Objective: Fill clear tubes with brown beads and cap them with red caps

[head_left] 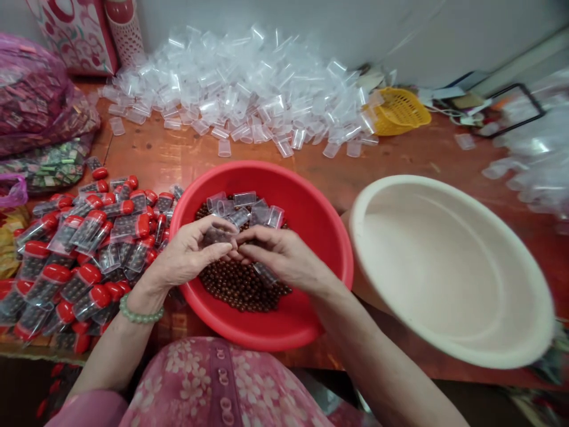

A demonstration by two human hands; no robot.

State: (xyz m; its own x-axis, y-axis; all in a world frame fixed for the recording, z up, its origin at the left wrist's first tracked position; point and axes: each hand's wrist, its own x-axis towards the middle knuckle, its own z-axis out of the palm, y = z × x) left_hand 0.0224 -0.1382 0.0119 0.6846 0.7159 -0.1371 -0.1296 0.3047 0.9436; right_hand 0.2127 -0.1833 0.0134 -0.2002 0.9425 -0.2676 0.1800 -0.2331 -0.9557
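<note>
Left grip (191,246) is clamping a clear container (216,235) between thumb and fingers, over the left half of the red basin (317,237) by the front edge of the bench (146,151). This container is sitting just left of the right grip (278,252), its long axis partly hidden by fingers, so hard to tell. Right fingertips are meeting the left ones; whether they are pinching anything, I cannot tell. Brown beads (240,287) are lying below both.

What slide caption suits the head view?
Left hand, holding a clear container, meets right hand over beads in a red basin.
</note>
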